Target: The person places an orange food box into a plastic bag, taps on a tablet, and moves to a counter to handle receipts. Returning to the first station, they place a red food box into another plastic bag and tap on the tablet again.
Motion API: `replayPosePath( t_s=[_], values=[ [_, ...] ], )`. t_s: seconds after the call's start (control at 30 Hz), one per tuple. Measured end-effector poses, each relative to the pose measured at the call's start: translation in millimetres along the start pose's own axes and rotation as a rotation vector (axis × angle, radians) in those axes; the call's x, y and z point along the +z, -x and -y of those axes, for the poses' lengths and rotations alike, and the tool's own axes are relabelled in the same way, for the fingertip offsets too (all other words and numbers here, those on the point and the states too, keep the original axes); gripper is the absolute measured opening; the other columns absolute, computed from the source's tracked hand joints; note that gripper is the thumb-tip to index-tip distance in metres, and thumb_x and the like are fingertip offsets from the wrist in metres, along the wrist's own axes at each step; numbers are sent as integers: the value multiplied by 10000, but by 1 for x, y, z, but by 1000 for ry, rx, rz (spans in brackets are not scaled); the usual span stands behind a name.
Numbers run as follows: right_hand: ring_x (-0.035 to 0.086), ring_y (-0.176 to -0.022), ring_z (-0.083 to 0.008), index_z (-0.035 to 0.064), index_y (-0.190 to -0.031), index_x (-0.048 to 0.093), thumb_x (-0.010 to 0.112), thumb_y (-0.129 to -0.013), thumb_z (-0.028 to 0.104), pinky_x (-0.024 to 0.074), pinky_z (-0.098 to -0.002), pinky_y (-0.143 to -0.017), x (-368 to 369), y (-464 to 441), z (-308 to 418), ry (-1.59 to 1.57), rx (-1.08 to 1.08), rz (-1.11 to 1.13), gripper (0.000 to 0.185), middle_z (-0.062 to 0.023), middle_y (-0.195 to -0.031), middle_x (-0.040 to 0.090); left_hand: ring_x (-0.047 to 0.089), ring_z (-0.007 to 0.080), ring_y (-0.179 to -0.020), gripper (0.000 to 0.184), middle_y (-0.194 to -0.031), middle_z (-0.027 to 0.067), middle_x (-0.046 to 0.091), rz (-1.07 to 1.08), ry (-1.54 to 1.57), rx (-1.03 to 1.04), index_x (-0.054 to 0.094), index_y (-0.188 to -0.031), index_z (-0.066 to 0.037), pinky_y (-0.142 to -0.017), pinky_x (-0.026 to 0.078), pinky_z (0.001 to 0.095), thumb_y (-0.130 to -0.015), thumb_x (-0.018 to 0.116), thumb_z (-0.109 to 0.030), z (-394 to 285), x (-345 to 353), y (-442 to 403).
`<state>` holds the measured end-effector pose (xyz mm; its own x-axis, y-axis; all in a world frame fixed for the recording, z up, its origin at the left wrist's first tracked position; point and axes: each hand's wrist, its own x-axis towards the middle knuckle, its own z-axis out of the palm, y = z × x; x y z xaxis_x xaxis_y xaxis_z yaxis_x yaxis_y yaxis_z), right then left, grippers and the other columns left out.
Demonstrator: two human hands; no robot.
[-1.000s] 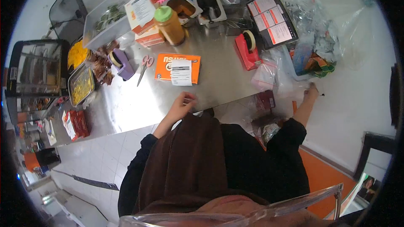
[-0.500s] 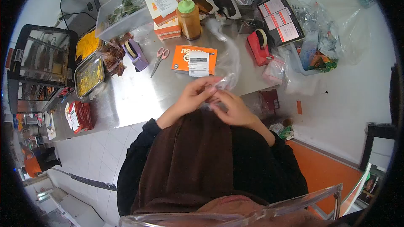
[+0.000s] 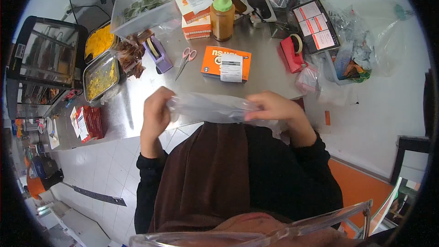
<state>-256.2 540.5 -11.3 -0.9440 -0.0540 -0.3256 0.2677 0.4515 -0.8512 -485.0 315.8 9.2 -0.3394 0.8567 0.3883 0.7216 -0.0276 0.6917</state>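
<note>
Holding clear plastic [image 3: 210,106] stretched between the left hand [image 3: 157,107] and the right hand [image 3: 273,105] in the head view, in front of the body, over the near edge of the steel table [image 3: 183,81]. Grips the left end with left fingers curled around it; cannot tell the exact placing of the left thumb. Pinches the plastic toward its right end between right thumb and fingers, thumb on the near side. Has an orange box [image 3: 211,59] just beyond the plastic, bearing a white printed label [image 3: 231,68]. Has pink-handled scissors [image 3: 186,58] left of the box, then a purple tape dispenser [image 3: 157,57]. Has a red tape dispenser [image 3: 291,56] to the right, and a green-lidded jar [image 3: 222,24] behind the box, upright, near the back of the table.
</note>
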Motion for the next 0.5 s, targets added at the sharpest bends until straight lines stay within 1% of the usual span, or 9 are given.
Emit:
replayPosePath(
  t_s=[0.07,0.13,0.2,0.23,0.3,0.37,0.43,0.47,0.5],
  values=[
    [563,-720,-168,53,-939,562,637,-741,357,359,-372,-877,-12,16,-9,-286,-106,129,370,-40,-741,591,506,204,-596,299,-694,115,510,-76,-41,-105,492,-813,16,-556,399,256,-601,347,168,10,-7,11],
    [564,-748,-173,41,-986,558,634,-746,350,404,-335,-818,9,11,-13,-1120,-313,-319,399,-47,-789,599,478,127,-596,298,-692,66,512,-178,141,-286,500,-852,27,-541,379,225,-659,315,156,31,3,27],
    [562,-768,-174,32,-1020,552,629,-759,313,432,-298,-777,32,1,-8,-1617,-363,-532,391,-51,-838,601,464,98,-603,314,-693,43,507,-194,202,-484,500,-894,33,-541,365,205,-681,298,145,37,11,37],
    [559,-774,-173,29,-1031,548,624,-769,280,437,-281,-766,43,-8,-3,-1706,-314,-501,370,-53,-863,599,457,84,-607,324,-694,32,505,-198,231,-581,501,-914,36,-541,358,195,-692,289,139,38,12,39],
    [553,-775,-157,18,-1039,541,611,-788,215,441,-257,-747,56,-17,-8,-1503,-165,-432,326,-55,-885,595,461,95,-603,309,-677,45,505,-190,283,-632,498,-928,35,-547,369,212,-709,301,128,39,11,39],
    [544,-763,-129,2,-1033,536,592,-805,153,440,-244,-733,67,-25,-32,-914,24,-332,279,-56,-876,589,471,122,-610,272,-679,66,507,-180,178,-586,495,-936,32,-561,383,237,-727,340,112,39,12,39],
    [536,-759,-111,-1,-1021,544,573,-815,122,440,-228,-706,71,-35,-51,-893,78,-358,242,-55,-871,586,488,166,-626,219,-701,94,511,-149,-86,-428,490,-936,27,-583,400,271,-746,404,92,46,11,34],
    [532,-757,-101,-3,-1015,547,564,-821,107,440,-220,-692,72,-38,-56,-881,102,-373,224,-55,-868,584,496,251,-676,167,-785,135,508,-370,-328,-244,487,-916,16,-631,405,311,-753,519,18,55,24,30],
    [530,-728,-96,-8,-988,558,561,-823,111,438,-223,-672,75,-41,-51,-933,93,-428,204,-43,-849,583,493,272,-698,180,-820,141,502,-411,-508,-183,484,-912,14,-648,402,313,-746,550,-8,44,33,24]
  ],
)
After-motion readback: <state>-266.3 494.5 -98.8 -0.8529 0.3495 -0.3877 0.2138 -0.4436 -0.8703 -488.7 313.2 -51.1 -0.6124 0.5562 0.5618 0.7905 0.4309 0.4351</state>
